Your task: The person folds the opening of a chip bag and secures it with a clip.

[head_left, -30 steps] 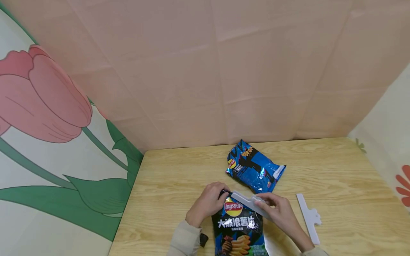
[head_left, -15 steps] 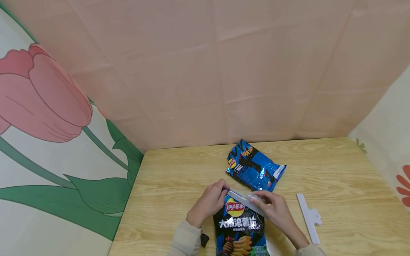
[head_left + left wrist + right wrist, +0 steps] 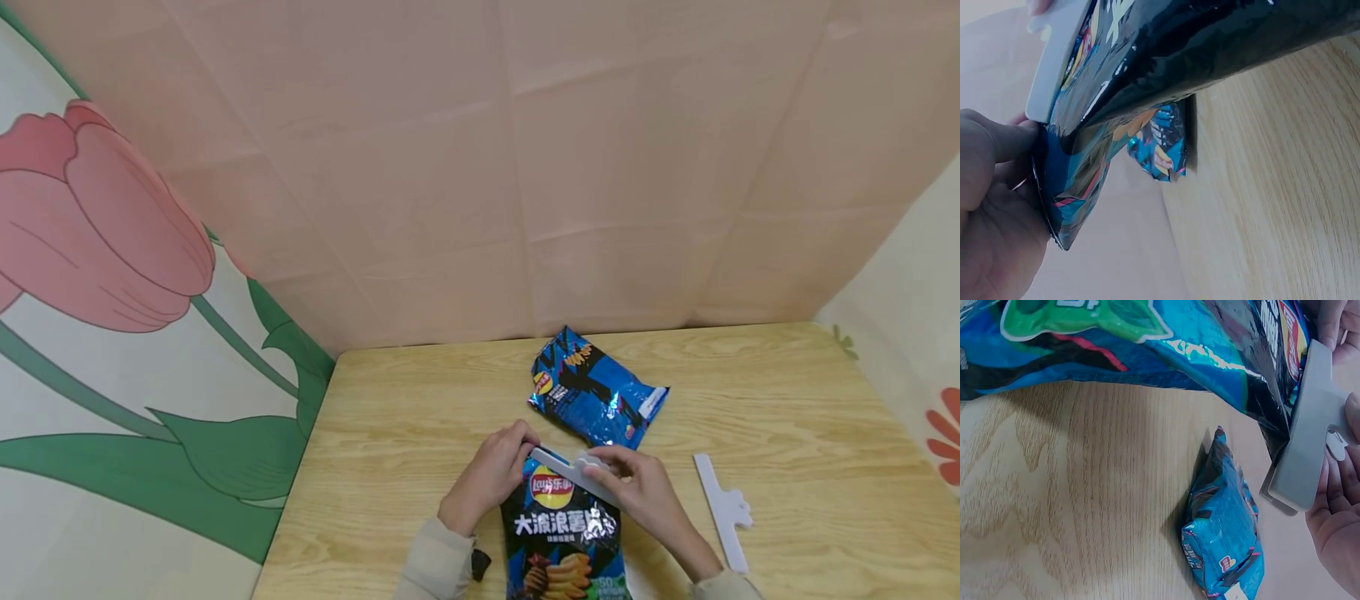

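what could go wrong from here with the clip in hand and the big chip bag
The held clip may leave a gap: in the left wrist view, a corner of the front bag sticks out past its end, pinched by the left hand.

It may also close crooked or slip, since the right hand holds it slanted across the bag in the head view.
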